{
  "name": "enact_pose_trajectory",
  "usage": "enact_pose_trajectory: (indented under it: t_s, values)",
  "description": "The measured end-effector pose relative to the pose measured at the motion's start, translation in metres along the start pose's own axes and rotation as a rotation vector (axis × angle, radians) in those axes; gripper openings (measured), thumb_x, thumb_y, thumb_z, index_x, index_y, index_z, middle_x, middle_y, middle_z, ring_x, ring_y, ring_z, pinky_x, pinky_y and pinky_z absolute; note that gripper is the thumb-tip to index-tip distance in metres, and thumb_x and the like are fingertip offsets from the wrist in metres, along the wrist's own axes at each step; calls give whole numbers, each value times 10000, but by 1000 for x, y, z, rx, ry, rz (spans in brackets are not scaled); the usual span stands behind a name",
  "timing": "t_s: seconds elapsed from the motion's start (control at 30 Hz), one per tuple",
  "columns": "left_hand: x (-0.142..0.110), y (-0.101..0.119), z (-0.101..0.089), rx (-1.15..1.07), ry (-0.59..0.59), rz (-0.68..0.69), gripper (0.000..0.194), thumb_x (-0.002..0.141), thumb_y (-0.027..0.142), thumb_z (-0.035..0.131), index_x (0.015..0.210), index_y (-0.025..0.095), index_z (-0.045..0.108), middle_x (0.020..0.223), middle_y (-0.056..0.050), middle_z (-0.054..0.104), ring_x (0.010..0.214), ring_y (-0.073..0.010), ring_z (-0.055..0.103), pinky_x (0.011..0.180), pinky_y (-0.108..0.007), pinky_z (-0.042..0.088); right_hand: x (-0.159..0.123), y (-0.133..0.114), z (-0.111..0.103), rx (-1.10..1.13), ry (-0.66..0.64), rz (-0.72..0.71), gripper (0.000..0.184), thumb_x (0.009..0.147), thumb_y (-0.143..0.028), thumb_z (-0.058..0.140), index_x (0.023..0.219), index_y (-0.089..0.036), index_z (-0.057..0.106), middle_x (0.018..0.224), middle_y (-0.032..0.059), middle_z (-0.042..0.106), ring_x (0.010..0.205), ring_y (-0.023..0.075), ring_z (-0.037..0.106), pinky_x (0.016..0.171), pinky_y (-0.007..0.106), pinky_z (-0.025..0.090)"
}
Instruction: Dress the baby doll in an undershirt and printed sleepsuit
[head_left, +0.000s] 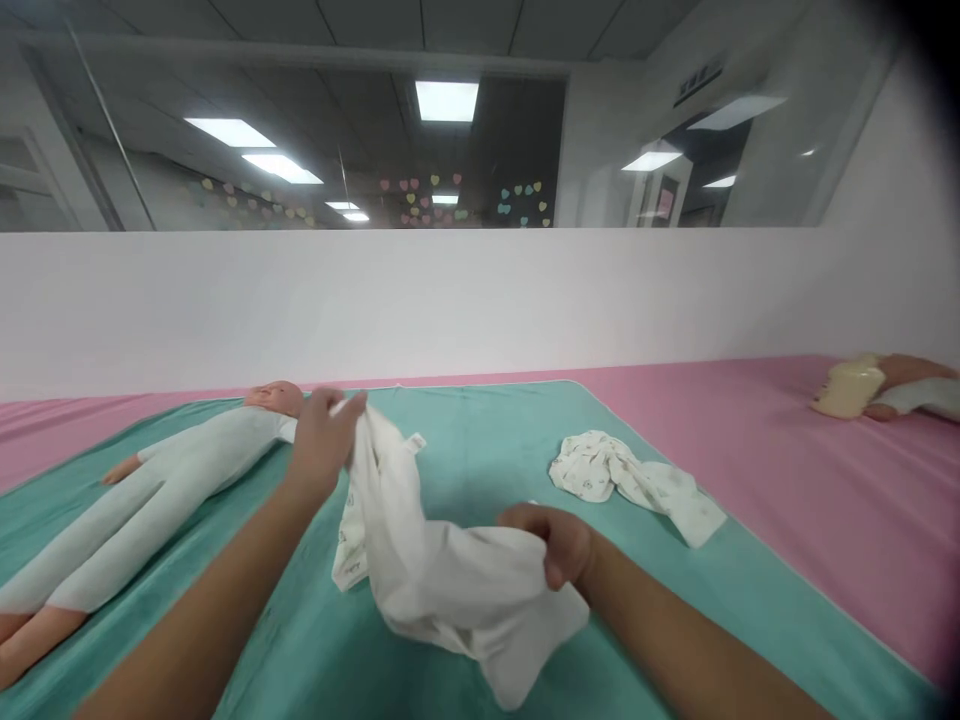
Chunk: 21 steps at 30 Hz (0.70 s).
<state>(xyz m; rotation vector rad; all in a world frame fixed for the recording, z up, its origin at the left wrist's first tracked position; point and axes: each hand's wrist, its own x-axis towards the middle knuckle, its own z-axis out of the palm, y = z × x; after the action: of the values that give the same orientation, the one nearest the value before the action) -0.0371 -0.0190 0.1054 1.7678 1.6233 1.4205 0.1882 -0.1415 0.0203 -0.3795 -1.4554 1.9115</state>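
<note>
Garment [442, 590], white cotton with a faint small print and a little tag [415, 441] near its top, hung in loose folds above the teal towel [480, 440], held up between both hands. The left hand [322, 445] gripped its upper end, the left fingers [337, 402] pinched together on the cloth. The right hand [553, 540] held the wider lower part, the right fingers [559, 572] curled and clamped on a fold. Whether the lowest fold touched the towel could not be told.

Left of the garment, a doll [161, 490] lay on its back in a white-suited body, its head near the left hand. To the right, a second garment [630, 485], crumpled and printed, lay on the towel, apart from both hands. The towel rested on a pink sheet [750, 420]; at the sheet's far right lay a second doll [911, 372] beside a cream cloth [851, 387]. Behind stood a white wall [450, 310] topped by glass [450, 150] with paper hearts [420, 195].
</note>
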Motion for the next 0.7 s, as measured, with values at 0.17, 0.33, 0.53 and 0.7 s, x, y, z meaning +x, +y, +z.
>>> enact_pose_trajectory:
  t_s: [0.17, 0.33, 0.53, 0.7]
  values:
    - [3, 122, 42, -35, -236, 518, 237, 738, 400, 524, 835, 186, 490, 815, 0, 522, 732, -133, 472, 665, -258, 392, 31, 36, 33, 321, 92, -105, 280, 588, -173, 721, 836, -177, 593, 766, -11, 588, 709, 112, 558, 671, 239, 427]
    - [-41, 162, 89, -210, -938, 825, 311, 767, 388, 487, 1019, 209, 518, 1024, -52, 563, 882, -150, 535, 731, -257, 429, 30, 30, 21, 119, 35, -92, 501, 592, -170, 738, 1042, -269, 542, 1137, 17, 519, 1051, 143, 486, 863, 267, 381]
    - [-27, 56, 92, 247, -831, 407, 245, 684, 334, 508, 855, 176, 584, 720, -31, 622, 627, -166, 560, 600, -273, 408, -3, -21, -22, -444, -163, 320, 444, 652, -287, 703, 1070, -226, 568, 1151, 46, 546, 1077, 187, 497, 842, 278, 414]
    - [-40, -15, 63, 459, -1066, 283, 90, 570, 286, 541, 577, 197, 548, 629, -11, 601, 596, -172, 510, 557, -253, 343, -8, -23, -44, -611, 594, -61, 336, 790, -492, 487, 895, -179, 547, 935, 60, 597, 806, 156, 563, 674, 286, 433]
